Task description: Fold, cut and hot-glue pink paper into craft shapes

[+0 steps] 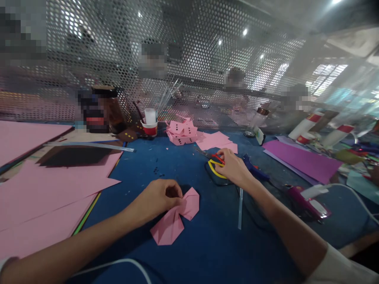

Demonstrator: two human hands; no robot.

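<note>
My left hand (161, 195) pinches the middle of a folded pink paper bow (169, 228). The bow's two creased, pointed lobes spread over the blue table. Farther off to the right, my right hand (232, 167) is closed on the handles of scissors (218, 158). Their dark blades point left, toward some pink paper pieces (217, 141). Red shows on the handle by my fingers, and a yellow loop lies just under them; whether it belongs to the same tool I cannot tell. Beside my right wrist is a blue glue gun (256, 169).
Pink paper sheets (44, 197) cover the left side. Behind stand pink folded pieces with black dots (181, 132) and a red-and-white cup (150, 128). A clear glue stick (240, 209) lies near my right forearm. Purple paper (304, 159) and a magenta device (310, 201) are right.
</note>
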